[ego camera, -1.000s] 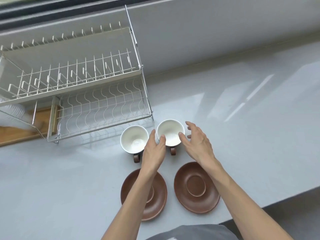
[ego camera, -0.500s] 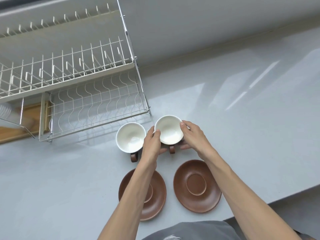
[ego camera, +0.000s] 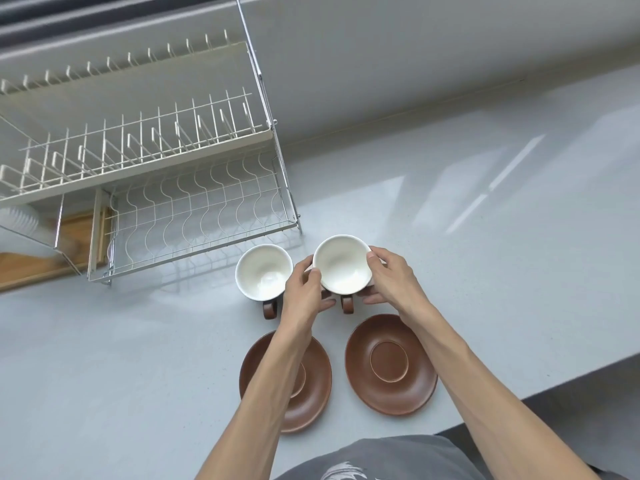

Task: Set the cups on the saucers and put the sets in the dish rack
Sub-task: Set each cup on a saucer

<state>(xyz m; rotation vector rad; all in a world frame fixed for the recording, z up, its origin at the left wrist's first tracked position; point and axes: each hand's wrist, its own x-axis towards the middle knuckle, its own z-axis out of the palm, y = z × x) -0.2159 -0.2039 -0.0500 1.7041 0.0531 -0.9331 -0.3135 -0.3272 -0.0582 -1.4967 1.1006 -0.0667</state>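
Two cups, white inside with brown handles, stand near the middle of the grey counter. My left hand [ego camera: 304, 292] and my right hand [ego camera: 389, 278] both grip the right cup [ego camera: 341, 263] by its sides. The left cup [ego camera: 263, 271] stands free beside it, its handle pointing toward me. Two brown saucers lie nearer me: the left saucer [ego camera: 311, 386] is partly hidden under my left forearm, the right saucer [ego camera: 389, 363] is bare. The two-tier wire dish rack [ego camera: 194, 209] stands at the back left, with no dishes on its right part.
A wooden board [ego camera: 74, 233] and something white [ego camera: 19, 220] sit under the rack's left part. The counter's front edge [ego camera: 554, 386] runs diagonally at the lower right. A grey wall rises behind the counter.
Both hands have closed around the right cup, which was untouched a second ago. The cup appears a little raised now. The view has shifted, so the rack sits lower in frame.
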